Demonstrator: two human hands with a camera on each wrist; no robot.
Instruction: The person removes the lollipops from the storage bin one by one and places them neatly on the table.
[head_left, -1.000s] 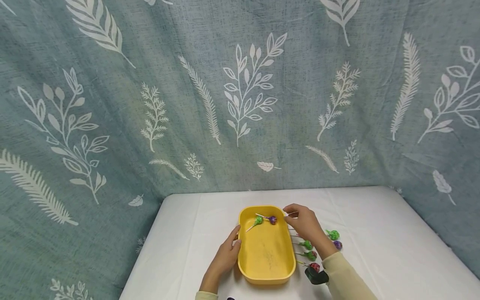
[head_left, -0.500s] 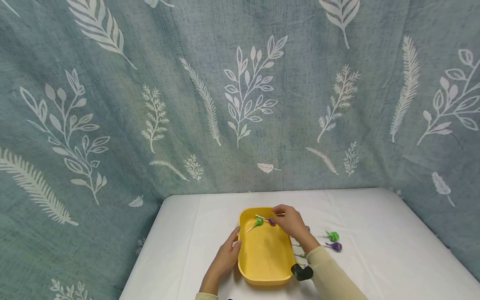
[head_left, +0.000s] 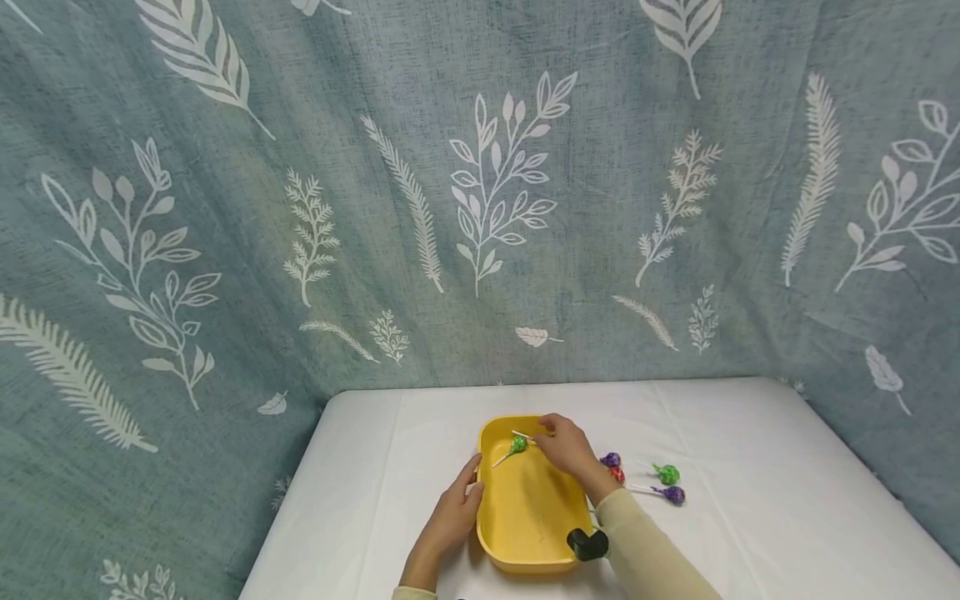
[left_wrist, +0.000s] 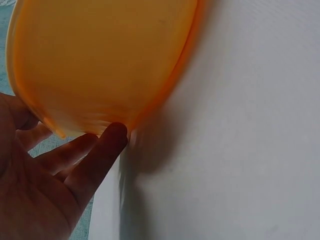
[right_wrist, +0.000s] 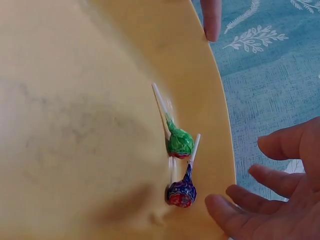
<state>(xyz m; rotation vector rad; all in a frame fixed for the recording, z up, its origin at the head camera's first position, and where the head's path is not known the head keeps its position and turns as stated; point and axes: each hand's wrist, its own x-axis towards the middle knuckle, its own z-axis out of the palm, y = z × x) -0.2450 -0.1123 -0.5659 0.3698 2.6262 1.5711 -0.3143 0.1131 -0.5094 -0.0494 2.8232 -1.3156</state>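
Your left hand (head_left: 452, 517) rests against the left outer wall of the yellow tray (head_left: 525, 517), fingers straight and relaxed along the side; the left wrist view shows a fingertip touching the tray's lower edge where it meets the white tabletop (head_left: 750, 467). Your right hand (head_left: 566, 446) hangs over the far end of the tray with its fingers loosely spread and holding nothing, as the right wrist view shows plainly.

Inside the tray, at its far end, lie two lollipops. The green-wrapped lollipop (right_wrist: 179, 141) lies with its white stick pointing toward the tray's middle, and the purple-wrapped lollipop (right_wrist: 181, 192) sits just beside it, the two sticks crossing or touching near the heads. Both lie just below your right fingertips (right_wrist: 220, 205).

On the tabletop to the right of the tray lie more lollipops: a purple one (head_left: 611, 459) and a red one (head_left: 617, 474) close to your right forearm, then a green one (head_left: 665, 473) and another purple one (head_left: 673, 494) farther out.
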